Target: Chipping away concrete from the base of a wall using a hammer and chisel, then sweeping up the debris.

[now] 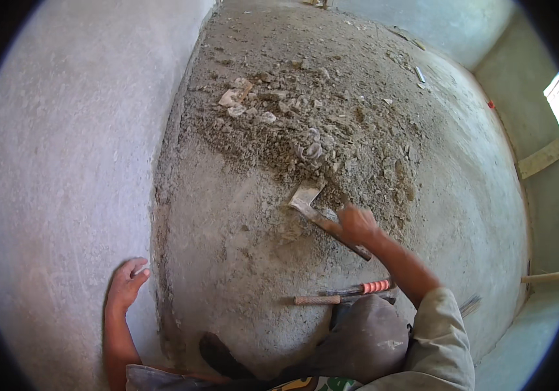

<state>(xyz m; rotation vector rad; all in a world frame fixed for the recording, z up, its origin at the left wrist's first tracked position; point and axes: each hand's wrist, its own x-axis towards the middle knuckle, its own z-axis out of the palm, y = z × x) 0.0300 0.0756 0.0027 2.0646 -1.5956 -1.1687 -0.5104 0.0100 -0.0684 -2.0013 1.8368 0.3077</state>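
Down on the dusty concrete floor (227, 260), a short wooden-handled scraper hoe (322, 218) is gripped by the right hand (356, 223), fingers wrapped tight round the handle about midway along. Its flat metal blade (305, 195) is laid against the floor right at the near edge of a big heap of rubble and mortar dust (305, 117), which is spread across the upper part of the view, with a few pale broken chunks (234, 98) mixed in at its left side.

The left hand (126, 283) is pressed flat against the rough plastered wall (64, 182) on the left, fingers spread wide and nothing held in it.

Closer to the body, two more tools are laid side by side on the floor: one with an orange ribbed grip (376, 286), and a reddish-brown bar (318, 300) just beside it. A bent knee in grey trousers (364, 339) is seen at the bottom, with a dark shoe (217, 355) to its left.
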